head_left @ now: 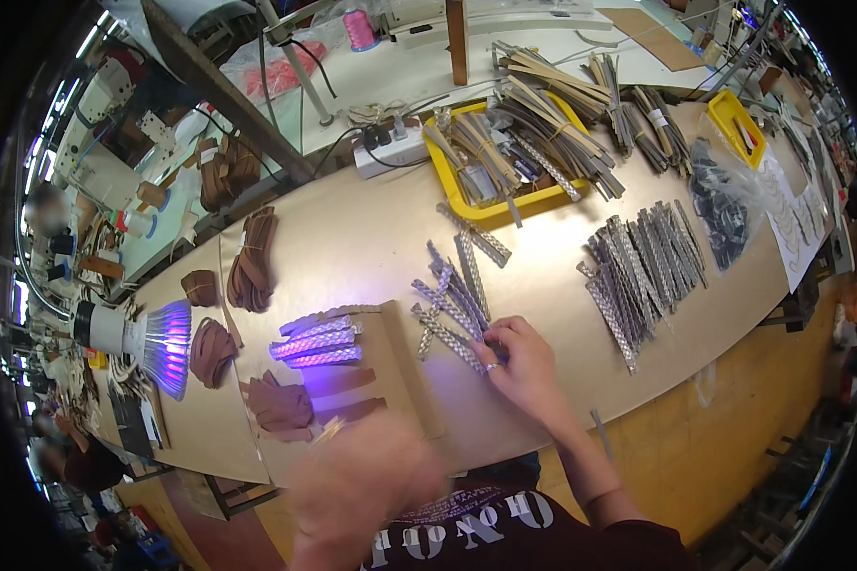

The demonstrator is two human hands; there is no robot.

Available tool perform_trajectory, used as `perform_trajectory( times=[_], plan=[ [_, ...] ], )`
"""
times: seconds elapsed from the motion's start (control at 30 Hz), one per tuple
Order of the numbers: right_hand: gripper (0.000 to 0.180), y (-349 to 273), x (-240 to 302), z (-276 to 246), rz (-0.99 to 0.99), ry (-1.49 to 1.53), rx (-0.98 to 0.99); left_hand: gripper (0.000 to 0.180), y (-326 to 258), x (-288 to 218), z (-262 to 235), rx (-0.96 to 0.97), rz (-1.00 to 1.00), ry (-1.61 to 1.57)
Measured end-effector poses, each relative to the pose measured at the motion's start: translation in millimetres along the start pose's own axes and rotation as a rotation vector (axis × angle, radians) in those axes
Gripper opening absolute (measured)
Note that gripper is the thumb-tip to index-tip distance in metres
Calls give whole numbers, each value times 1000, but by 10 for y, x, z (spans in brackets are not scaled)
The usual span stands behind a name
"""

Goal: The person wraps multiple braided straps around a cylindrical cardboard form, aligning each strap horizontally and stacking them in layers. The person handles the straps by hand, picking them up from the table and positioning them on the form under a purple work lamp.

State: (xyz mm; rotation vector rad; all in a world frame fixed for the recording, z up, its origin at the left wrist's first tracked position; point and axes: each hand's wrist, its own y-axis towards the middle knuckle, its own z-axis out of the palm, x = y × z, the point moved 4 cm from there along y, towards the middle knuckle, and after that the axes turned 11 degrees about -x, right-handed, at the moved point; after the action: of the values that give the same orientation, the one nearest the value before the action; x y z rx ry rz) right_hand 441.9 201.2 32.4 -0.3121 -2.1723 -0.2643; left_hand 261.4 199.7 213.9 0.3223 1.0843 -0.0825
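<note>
My right hand [522, 369] is at the middle of the table, thumb and fingers pinched at the near end of a silvery braided strap [450, 339]. More braided straps [459, 303] lie in a loose, crossing pile just beyond its fingers. Low in the view, my left hand [367, 476] is smeared by motion, so its fingers and anything in them cannot be made out. Past it, several braided straps [316, 343] rest on a brown cardboard piece [390, 333] under violet light. Flat brown strips [278, 404] lie beside them.
A violet-lit lamp [167, 347] juts in at the left near coiled brown straps [250, 262]. Rows of grey braided straps [643, 271] lie at right. A yellow tray [490, 211] with bundled strips stands at the back beside a white power strip [390, 152].
</note>
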Motion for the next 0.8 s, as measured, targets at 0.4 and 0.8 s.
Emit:
perform_trajectory(
  times=[0.4,0.8],
  plan=[
    [16,-345,-619,-307,457,489,65,66,-437,2107,-135,437,58,1326],
    [14,-183,-626,-1025,515,604,-177,62,-517,2201,-135,434,141,1456]
  ],
)
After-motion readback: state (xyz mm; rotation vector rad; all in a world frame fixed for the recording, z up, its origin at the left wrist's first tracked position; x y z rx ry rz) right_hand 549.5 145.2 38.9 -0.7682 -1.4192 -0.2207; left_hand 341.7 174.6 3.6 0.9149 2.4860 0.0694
